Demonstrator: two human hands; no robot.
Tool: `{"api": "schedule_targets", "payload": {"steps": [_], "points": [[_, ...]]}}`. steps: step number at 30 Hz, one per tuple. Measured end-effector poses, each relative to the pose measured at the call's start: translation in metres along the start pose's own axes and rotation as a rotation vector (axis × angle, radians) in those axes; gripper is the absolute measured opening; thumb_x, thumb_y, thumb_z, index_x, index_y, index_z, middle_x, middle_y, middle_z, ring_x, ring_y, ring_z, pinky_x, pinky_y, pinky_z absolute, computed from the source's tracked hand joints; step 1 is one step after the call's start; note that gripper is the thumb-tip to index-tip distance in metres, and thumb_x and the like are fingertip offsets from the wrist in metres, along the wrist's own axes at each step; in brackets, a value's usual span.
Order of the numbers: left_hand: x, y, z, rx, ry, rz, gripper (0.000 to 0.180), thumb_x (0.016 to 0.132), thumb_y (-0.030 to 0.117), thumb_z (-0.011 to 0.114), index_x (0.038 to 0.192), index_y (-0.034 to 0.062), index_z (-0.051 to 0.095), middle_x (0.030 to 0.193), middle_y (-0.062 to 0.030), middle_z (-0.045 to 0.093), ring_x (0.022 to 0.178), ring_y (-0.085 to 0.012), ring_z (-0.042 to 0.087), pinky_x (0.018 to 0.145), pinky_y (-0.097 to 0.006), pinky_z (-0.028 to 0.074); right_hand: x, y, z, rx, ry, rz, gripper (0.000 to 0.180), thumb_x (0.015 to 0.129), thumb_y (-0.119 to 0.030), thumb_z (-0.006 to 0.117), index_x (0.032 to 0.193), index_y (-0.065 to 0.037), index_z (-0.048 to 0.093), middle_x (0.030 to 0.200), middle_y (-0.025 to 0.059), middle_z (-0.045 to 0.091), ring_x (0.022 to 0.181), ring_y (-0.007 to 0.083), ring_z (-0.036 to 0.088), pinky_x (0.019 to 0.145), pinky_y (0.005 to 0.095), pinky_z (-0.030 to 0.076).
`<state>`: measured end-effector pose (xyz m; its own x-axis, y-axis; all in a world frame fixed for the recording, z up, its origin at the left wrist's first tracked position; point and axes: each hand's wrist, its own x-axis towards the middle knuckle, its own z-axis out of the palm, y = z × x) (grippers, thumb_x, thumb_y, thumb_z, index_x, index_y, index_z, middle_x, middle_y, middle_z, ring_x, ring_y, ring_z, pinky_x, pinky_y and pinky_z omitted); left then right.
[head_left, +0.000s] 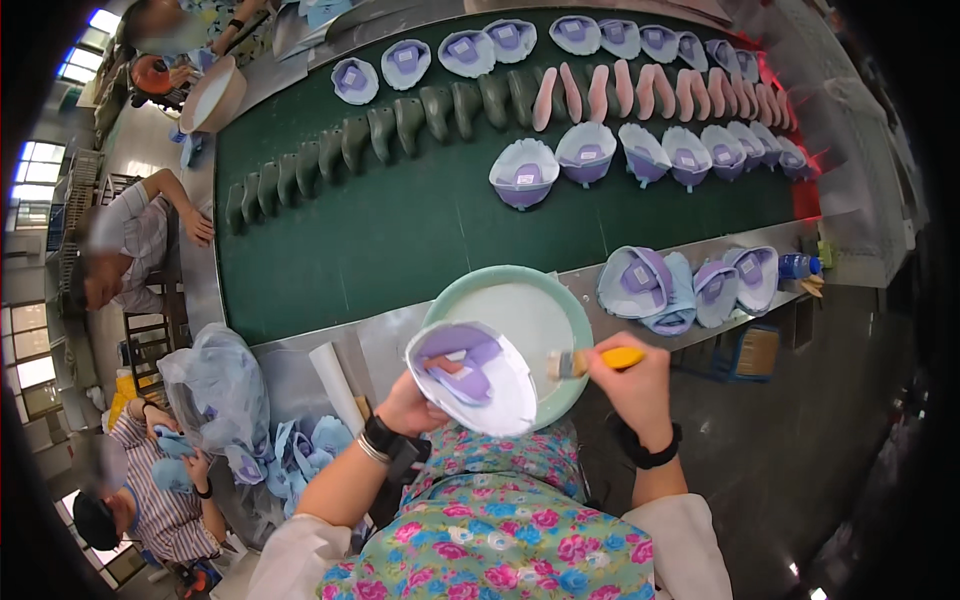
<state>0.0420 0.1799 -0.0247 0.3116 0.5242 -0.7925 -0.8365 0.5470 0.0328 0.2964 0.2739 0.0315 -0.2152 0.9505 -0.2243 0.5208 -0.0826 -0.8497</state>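
Note:
My left hand [412, 402] grips a white and purple shoe upper [470, 375], held open side up just over my lap. My right hand [630, 378] is closed on a brush with a yellow handle [592, 361]; its bristles point left, close to the upper's right edge. Behind both sits a pale green bowl [520, 300] of white glue, on the metal ledge of the belt.
A dark green conveyor belt [400, 230] carries rows of purple uppers [585, 152], green lasts [380, 130] and pink lasts [650, 92]. Several uppers [680, 285] pile on the ledge at right. Other people sit at left, beside a plastic bag [215, 385].

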Motion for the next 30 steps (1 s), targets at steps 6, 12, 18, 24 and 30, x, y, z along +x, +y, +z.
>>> {"api": "schedule_targets", "payload": {"steps": [6, 12, 18, 24, 30], "points": [[0.029, 0.023, -0.038, -0.166, -0.290, -0.246, 0.038, 0.087, 0.018, 0.055, 0.121, 0.0001, 0.052, 0.107, -0.0134, 0.054, 0.091, -0.0255, 0.049, 0.079, -0.039, 0.037, 0.057, -0.040, 0.013, 0.244, -0.187, -0.464, 0.008, 0.075, -0.003, 0.072, 0.082, 0.000, 0.067, 0.077, 0.0108, 0.066, 0.063, 0.0201, 0.064, 0.059, 0.0291, 0.049], [0.031, 0.025, 0.021, 0.033, 0.070, -0.191, 0.028, 0.090, 0.014, 0.048, 0.114, 0.0006, 0.057, 0.072, -0.0016, 0.059, 0.045, -0.0071, 0.047, 0.037, -0.018, 0.034, 0.073, -0.001, 0.027, 0.184, -0.109, -0.255, 0.009, 0.075, -0.006, 0.071, 0.076, 0.000, 0.064, 0.071, 0.0114, 0.065, 0.060, 0.0202, 0.063, 0.056, 0.0294, 0.048], [0.045, 0.068, -0.001, 0.092, 0.009, 0.024, 0.027, 0.093, 0.017, 0.056, 0.119, 0.0069, 0.057, 0.110, -0.0059, 0.064, 0.095, -0.0197, 0.063, 0.086, -0.038, 0.052, 0.068, 0.034, -0.003, 0.306, -0.039, 0.260, 0.015, 0.080, -0.008, 0.066, 0.068, -0.001, 0.059, 0.055, 0.0016, 0.054, 0.049, 0.0075, 0.050, 0.046, 0.0265, 0.038], [0.158, 0.171, -0.022, 0.523, 0.037, 0.678, 0.049, 0.090, 0.003, 0.055, 0.133, 0.0136, 0.034, 0.118, -0.0074, 0.053, 0.091, -0.0209, 0.061, 0.071, -0.035, 0.055, 0.059, 0.056, -0.020, 0.401, 0.158, 0.407, 0.018, 0.085, -0.012, 0.067, 0.074, -0.002, 0.058, 0.061, 0.0013, 0.058, 0.048, 0.0056, 0.051, 0.043, 0.0195, 0.037], [0.260, 0.181, -0.039, 0.369, 0.088, 0.523, 0.060, 0.092, -0.006, 0.044, 0.143, 0.0139, 0.019, 0.133, -0.0207, 0.044, 0.111, -0.0346, 0.058, 0.097, -0.047, 0.050, 0.054, 0.059, 0.000, 0.369, 0.092, 0.415, 0.013, 0.083, -0.007, 0.064, 0.076, -0.003, 0.055, 0.067, 0.0071, 0.061, 0.049, 0.0105, 0.052, 0.044, 0.0221, 0.039]]}}
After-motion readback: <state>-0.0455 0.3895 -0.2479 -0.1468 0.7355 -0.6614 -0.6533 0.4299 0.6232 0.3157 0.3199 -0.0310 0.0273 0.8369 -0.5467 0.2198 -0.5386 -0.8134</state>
